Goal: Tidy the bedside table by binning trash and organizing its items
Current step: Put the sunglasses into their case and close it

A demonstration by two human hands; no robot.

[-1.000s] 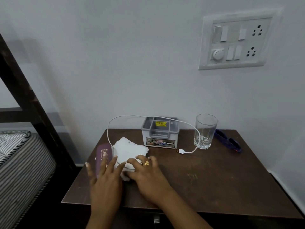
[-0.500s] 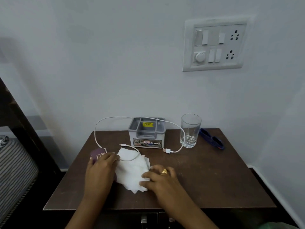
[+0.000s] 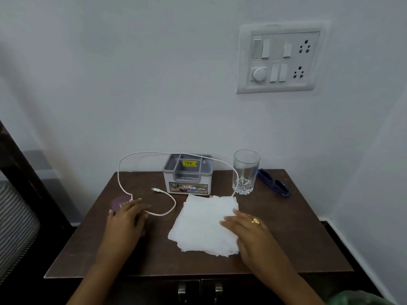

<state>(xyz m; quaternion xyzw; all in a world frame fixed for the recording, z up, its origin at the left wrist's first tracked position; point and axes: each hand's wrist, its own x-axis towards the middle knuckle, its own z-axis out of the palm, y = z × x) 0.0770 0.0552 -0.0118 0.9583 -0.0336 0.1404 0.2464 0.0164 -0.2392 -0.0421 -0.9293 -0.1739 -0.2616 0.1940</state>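
Centrally on the dark tabletop, a stack of white tissues is seen lying flat. The right hand, with a gold ring worn on one finger, is laid on the stack's right edge with fingers straight and relaxed. The left hand is spread flat over a purple booklet near the left side, and nothing is gripped by it. A white cable is looped from beside that hand, behind a grey organiser box by the wall, and down in front of a drinking glass. Blue sunglasses are placed just right of the glass.
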